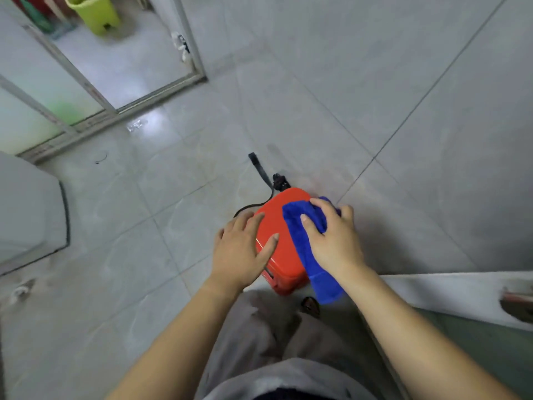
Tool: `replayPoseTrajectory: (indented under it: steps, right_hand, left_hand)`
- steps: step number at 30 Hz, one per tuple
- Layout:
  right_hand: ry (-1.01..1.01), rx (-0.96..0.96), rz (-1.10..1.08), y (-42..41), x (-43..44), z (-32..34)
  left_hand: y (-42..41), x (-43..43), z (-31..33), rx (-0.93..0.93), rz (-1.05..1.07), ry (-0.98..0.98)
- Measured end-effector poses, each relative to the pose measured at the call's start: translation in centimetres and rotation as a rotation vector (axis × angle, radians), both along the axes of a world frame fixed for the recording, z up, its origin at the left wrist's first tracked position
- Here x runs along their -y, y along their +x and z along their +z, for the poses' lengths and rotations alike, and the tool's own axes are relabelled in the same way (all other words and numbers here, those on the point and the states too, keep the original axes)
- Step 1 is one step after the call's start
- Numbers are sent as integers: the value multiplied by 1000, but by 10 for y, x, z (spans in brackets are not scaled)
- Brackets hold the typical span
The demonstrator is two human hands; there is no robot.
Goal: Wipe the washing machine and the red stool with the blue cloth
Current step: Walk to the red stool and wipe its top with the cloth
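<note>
The red stool (284, 241) stands on the tiled floor just ahead of my knees. My left hand (242, 249) lies flat on its left edge, fingers spread, steadying it. The blue cloth (302, 243) is draped over the right half of the seat and hangs down toward me. My right hand (331, 235) presses on the cloth with fingers curled around its top fold. The white washing machine (28, 215) shows only as a corner at the left edge.
A black cord with a plug (268, 180) lies on the floor behind the stool. A sliding door frame (115, 108) runs at the upper left, with a green bin (95, 13) beyond it. A white ledge (461, 293) sits at the right.
</note>
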State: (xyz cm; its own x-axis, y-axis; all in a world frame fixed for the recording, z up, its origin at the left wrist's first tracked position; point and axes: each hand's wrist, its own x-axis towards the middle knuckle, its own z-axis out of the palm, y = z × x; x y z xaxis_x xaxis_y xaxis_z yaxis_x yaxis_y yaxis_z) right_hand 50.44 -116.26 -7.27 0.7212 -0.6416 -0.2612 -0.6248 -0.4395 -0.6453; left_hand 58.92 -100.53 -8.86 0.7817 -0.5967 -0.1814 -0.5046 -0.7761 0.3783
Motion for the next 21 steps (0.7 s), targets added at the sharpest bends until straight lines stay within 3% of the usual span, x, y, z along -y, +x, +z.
replayPoseTrajectory:
  steps: [9,21]
  right_hand:
    - [90,-177,63,-7,17,-78]
    - [30,-292,141,86,61,-259]
  left_hand:
    - [0,14,-63,-73,37,55]
    - [41,34,-205,-133,136,141]
